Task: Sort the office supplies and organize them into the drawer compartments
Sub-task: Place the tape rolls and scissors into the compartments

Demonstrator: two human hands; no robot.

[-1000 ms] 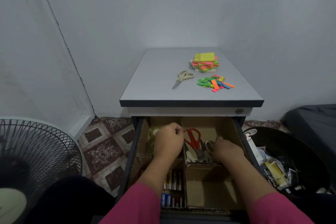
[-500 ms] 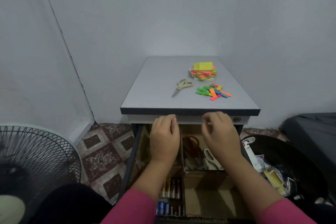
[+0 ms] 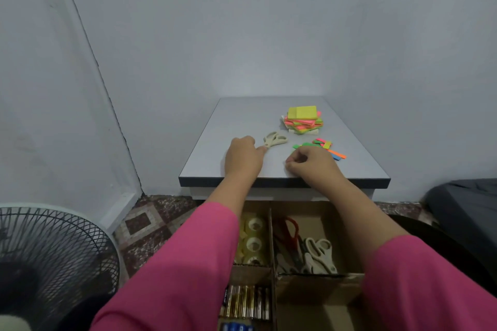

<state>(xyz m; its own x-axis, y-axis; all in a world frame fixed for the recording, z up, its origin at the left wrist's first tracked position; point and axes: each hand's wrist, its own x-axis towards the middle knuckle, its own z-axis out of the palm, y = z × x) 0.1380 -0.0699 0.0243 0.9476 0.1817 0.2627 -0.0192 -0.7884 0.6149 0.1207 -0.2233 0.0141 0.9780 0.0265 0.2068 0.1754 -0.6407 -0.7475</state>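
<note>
Beige scissors [image 3: 274, 139] lie on the grey desk top [image 3: 242, 118]. My left hand [image 3: 243, 156] grips their blade end, which its fingers hide. My right hand [image 3: 309, 162] rests on the desk with curled fingers, just in front of the loose coloured strips [image 3: 326, 148]; nothing shows in it. A stack of sticky notes [image 3: 302, 119] sits behind the strips. Below, the open drawer's cardboard dividers [image 3: 272, 226] hold tape rolls [image 3: 253, 236], red scissors [image 3: 291, 228], beige scissors [image 3: 320, 252] and batteries [image 3: 247, 303].
A black fan grille [image 3: 53, 263] stands at the lower left on the patterned floor. A dark object [image 3: 470, 209] lies to the right of the desk. Walls close in behind and on both sides.
Both hands have risen out of the drawer and onto the desk top. The left one has reached the beige scissors, the right one the coloured strips. The camera has tilted down.
</note>
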